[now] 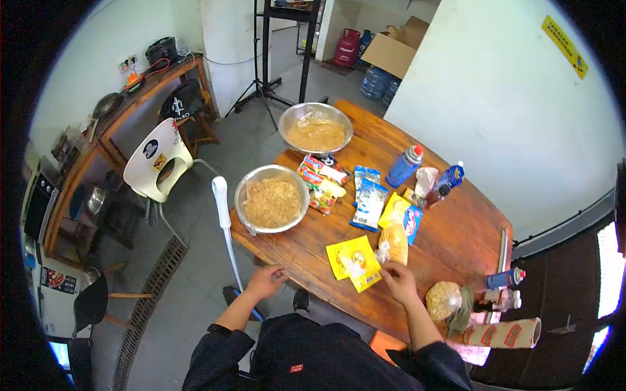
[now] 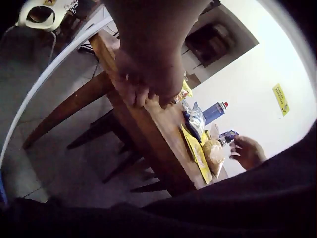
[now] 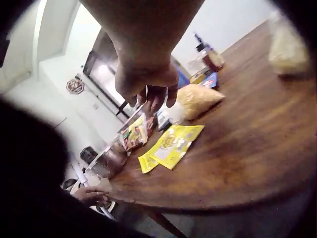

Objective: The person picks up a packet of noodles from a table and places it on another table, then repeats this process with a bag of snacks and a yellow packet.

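Near steel bowl (image 1: pixel 240 201) is holding a heap of tan crumbly stuff (image 1: pixel 272 202), far bowl (image 1: pixel 287 124) is holding smth similar w/ clear plastic (image 1: pixel 316 117) on it. Both are sitting on a brown wooden table (image 1: pixel 450 251); white chair (image 1: pixel 140 169) is standing on the grey floor (image 1: pixel 199 254) off left. Bag of orangey crumbs (image 1: pixel 394 242) is lying by the R hand (image 1: pixel 401 285), looking plump; shiny yellow pkts (image 1: pixel 358 264) are overlapping just beside it. R fingers are hanging loosely bent, can't tell if they're touching the bag. L hand (image 1: pixel 266 282) is hovering near the table edge, fingers loosely curled.
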### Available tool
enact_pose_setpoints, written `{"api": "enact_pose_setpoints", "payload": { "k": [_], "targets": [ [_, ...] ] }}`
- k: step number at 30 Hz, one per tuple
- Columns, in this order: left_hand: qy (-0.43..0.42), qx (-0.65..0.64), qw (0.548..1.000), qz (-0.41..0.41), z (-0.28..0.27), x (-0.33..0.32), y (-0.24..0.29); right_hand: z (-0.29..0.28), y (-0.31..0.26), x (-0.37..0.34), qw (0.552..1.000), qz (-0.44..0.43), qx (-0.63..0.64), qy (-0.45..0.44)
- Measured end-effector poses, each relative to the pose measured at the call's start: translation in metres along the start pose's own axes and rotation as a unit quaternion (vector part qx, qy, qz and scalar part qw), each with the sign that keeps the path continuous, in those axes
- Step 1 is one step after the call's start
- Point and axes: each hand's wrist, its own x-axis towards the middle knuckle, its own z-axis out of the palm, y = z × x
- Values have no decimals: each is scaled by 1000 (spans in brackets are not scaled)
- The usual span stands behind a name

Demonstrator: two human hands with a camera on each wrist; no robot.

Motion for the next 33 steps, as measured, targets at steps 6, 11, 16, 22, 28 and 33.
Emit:
{"api": "enact_pose_setpoints", "payload": {
  "k": [6,11,16,22,28,33],
  "targets": [
    [-93,-20,995,-28,-7,29,-1,97,-27,157,998,56,29,21],
    [-204,25,974,-92,-29,44,33,137,-28,202,942,193,273,29],
    [-230,77,969,-55,-23,51,21,157,3,207,936,215,279,22],
    [-155,66,985,21,-13,39,10,136,-7,192,981,75,159,77],
    [-99,-29,991,-80,-4,4,17,82,-25,149,966,66,219,119],
    [13,-168,985,-42,21,-57,39,20,-55,47,894,101,436,26]
  ]
}}
